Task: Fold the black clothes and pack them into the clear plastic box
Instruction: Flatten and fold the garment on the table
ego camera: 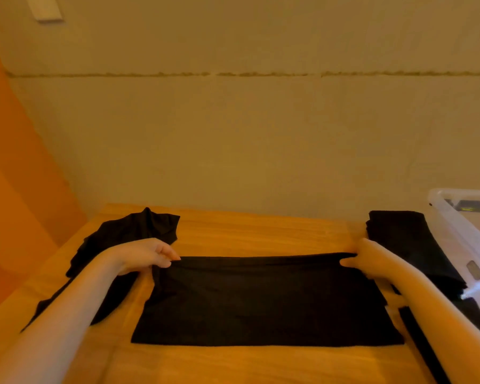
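A black garment (263, 300) lies flat across the middle of the wooden table (247, 231), its far edge lifted into a ridge. My left hand (147, 254) pinches that far edge at its left corner. My right hand (363, 257) pinches the same edge at its right corner. A crumpled heap of black clothes (117, 239) lies at the left, partly under my left forearm. A stack of folded black clothes (405, 239) sits at the right, beside the clear plastic box (455, 225), which stands at the right edge of the view.
A beige wall rises right behind the table's far edge. An orange surface borders the table on the left. A black strip of cloth (421, 347) runs along the table's right side, under my right forearm.
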Action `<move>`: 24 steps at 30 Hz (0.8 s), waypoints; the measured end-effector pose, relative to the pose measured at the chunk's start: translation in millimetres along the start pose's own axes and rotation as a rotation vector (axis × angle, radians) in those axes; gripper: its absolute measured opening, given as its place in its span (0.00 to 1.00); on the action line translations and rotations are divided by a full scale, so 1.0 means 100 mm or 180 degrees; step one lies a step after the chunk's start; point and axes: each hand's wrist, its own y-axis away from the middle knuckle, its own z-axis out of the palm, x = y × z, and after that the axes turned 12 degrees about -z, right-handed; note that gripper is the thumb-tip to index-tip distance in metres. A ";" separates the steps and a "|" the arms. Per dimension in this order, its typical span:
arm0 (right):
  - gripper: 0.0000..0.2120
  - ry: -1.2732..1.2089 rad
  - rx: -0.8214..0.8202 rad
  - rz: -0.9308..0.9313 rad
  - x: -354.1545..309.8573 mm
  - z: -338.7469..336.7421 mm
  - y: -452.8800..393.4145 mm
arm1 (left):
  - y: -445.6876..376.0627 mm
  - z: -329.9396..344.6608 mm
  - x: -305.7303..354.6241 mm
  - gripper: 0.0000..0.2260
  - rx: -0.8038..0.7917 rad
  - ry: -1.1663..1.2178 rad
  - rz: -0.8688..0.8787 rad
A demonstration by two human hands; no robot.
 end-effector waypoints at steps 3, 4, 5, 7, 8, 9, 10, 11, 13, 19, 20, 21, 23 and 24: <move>0.08 0.0200 0.0318 0.0175 0.04 0.12 -0.06 | -0.03 -0.04 -0.07 0.11 -0.0015 0.0234 -0.0077; 0.09 0.0249 0.0436 0.0201 0.05 0.15 -0.07 | -0.02 -0.05 -0.08 0.10 -0.0007 0.0256 -0.0038; 0.11 0.0273 0.0568 0.0211 0.06 0.17 -0.07 | -0.02 -0.06 -0.11 0.09 0.0027 0.0230 0.0001; 0.11 0.0201 0.0881 0.0227 0.08 0.22 -0.06 | -0.03 -0.09 -0.15 0.08 0.0084 0.0190 0.0081; 0.10 0.0121 0.1067 0.0235 0.09 0.25 -0.04 | -0.02 -0.10 -0.16 0.09 0.0070 0.0160 0.0095; 0.09 0.0047 0.1268 0.0253 0.11 0.28 -0.02 | -0.02 -0.11 -0.17 0.09 0.0041 0.0095 0.0099; 0.09 0.0001 0.1486 0.0258 0.13 0.33 0.00 | -0.01 -0.10 -0.16 0.08 0.0049 0.0025 0.0111; 0.09 -0.0020 0.1707 0.0248 0.14 0.38 0.02 | 0.00 -0.09 -0.14 0.07 0.0130 0.0003 0.0125; 0.09 -0.0033 0.2077 0.0203 0.15 0.48 0.04 | -0.03 -0.03 -0.07 0.06 0.0436 0.0248 0.0198; 0.06 0.0082 0.2684 -0.0112 0.13 0.62 0.07 | -0.26 0.31 -0.04 0.05 0.1620 0.0294 0.0443; 0.06 0.0127 0.2736 -0.0135 0.13 0.64 0.07 | -0.30 0.35 -0.06 0.04 0.1840 0.0198 0.0490; 0.07 0.0160 0.2762 -0.0143 0.14 0.67 0.07 | -0.32 0.38 -0.09 0.03 0.2033 0.0182 0.0519; 0.06 0.0198 0.2773 -0.0138 0.16 0.69 0.05 | -0.35 0.46 -0.12 0.04 0.2396 0.0230 0.0542; 0.05 0.0194 0.2773 -0.0141 0.17 0.70 0.03 | -0.36 0.49 -0.13 0.05 0.2592 0.0258 0.0564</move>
